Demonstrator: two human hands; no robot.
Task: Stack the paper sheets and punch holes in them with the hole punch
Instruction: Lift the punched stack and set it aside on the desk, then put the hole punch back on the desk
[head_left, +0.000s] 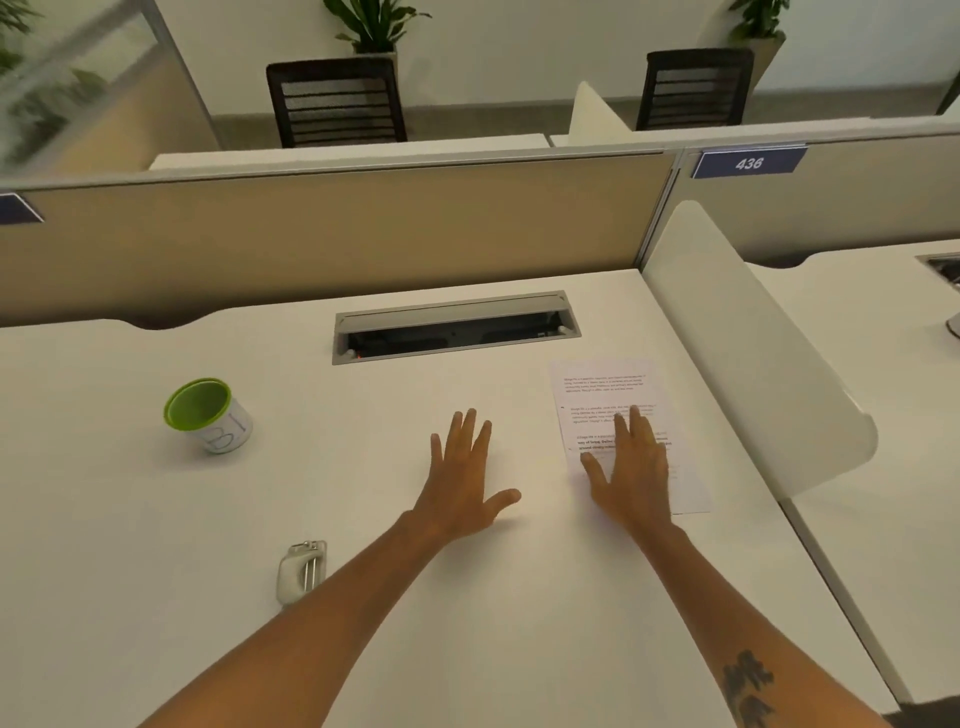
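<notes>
Your right hand (631, 467) lies flat and open on the white printed paper sheets (608, 384). Your left hand (462, 467), just beside the paper, is open and holds nothing. The small grey metal hole punch (301, 571) sits well apart from the paper, untouched. No holes are punched yet.

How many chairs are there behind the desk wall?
2. One black chair stands past the partition on the left, under a plant. The other black chair stands further right, above the 436 sign. More may be hidden behind the partition.
</notes>
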